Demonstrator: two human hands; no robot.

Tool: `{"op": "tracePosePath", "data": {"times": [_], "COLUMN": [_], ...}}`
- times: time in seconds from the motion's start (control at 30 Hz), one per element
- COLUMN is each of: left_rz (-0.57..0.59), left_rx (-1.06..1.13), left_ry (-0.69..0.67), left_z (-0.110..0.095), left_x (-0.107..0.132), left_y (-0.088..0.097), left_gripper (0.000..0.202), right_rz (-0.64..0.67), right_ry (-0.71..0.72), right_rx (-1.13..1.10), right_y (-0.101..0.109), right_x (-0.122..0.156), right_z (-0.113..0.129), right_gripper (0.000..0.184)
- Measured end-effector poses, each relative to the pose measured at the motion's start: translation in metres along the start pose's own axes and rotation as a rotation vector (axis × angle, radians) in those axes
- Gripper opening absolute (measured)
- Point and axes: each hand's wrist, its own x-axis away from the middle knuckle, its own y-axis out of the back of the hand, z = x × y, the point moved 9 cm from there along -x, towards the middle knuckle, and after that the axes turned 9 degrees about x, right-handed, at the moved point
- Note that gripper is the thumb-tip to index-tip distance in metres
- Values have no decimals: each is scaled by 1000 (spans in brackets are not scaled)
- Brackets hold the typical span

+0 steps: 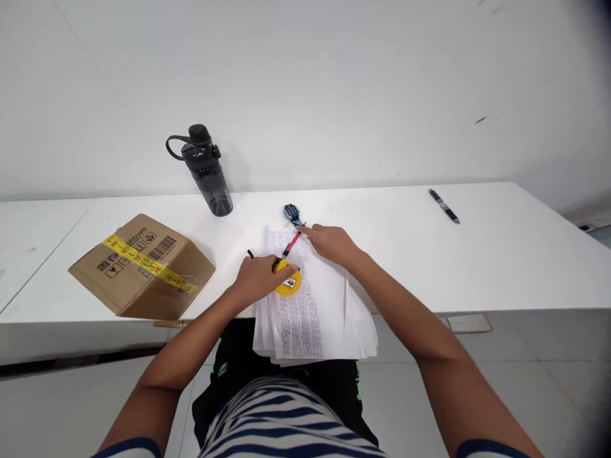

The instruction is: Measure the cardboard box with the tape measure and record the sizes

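Note:
My left hand [258, 277] is closed, its thumb pressed over a round yellow object [290, 292] bearing a small silver rectangle. A thin black stick-like end [250, 254] pokes out behind the left knuckles. Between my hands runs a slim red pen-like stick [292, 244] with a black part near the left fingers. Fingertips of my right hand [329, 243] close on its far end; the thumb is mostly hidden. Just beyond them sits a blue-grey wristwatch [291, 213]. Beneath both hands is a stack of paper [329, 305], its top sheet partly covered in writing, overhanging the front edge.
A taped cardboard box [157, 283] stands at the left, by the edge of the white table [429, 267]. Behind it is a dark water bottle [207, 172] with a carrying loop. Toward the back right lies a black pen [443, 206]. A white wall rises behind the table.

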Motion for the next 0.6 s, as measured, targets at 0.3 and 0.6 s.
{"op": "tracePosePath", "data": {"times": [0.3, 0.6], "left_rz": [-207, -228], "left_rx": [176, -169], "left_ry": [-108, -300], "left_z": [-2, -21], "left_x": [-51, -148], "left_y": [48, 28], "left_gripper": [40, 65], "right_rz": [-287, -339], "right_ry": [-153, -267], "right_rx": [-227, -1187], "right_y": [8, -26], "right_x": [-8, 26], "right_z": [-28, -37], "right_gripper": [19, 57]}}
